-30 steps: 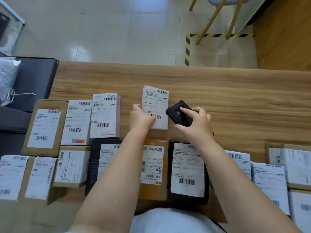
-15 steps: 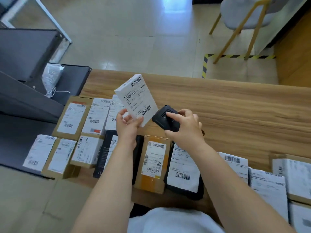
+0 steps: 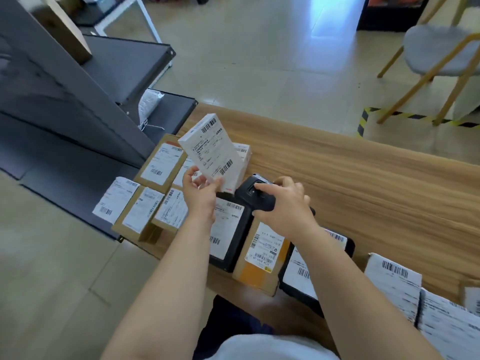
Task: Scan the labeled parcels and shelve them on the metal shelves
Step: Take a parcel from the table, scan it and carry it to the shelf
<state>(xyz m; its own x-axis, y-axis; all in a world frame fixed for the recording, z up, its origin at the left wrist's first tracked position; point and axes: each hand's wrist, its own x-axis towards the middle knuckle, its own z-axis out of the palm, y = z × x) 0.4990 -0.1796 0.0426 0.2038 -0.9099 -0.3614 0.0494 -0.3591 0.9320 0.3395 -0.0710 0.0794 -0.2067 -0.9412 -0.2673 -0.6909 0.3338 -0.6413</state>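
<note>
My left hand [image 3: 200, 193] pinches the lower corner of a white labeled parcel [image 3: 213, 149] and holds it tilted above the table, label facing me. Just to its right, my right hand [image 3: 283, 203] grips a black handheld scanner [image 3: 255, 194], index finger lying on its top. Several more labeled parcels lie on the wooden table [image 3: 363, 183] under and around my arms, among them a brown box with an orange stripe [image 3: 262, 258] and a black parcel [image 3: 226, 232]. The dark metal shelves [image 3: 85, 105] stand to the left of the table.
A silver padded bag [image 3: 148, 105] lies on a shelf board by the table's corner, and a brown box [image 3: 65, 29] stands on a higher board. A grey chair with yellow legs [image 3: 439, 55] stands at the far right behind striped floor tape [image 3: 363, 120].
My left hand lifted the white parcel off the table and tilted it up toward the left. My view swung left, bringing the shelves in. The right hand stays on the scanner.
</note>
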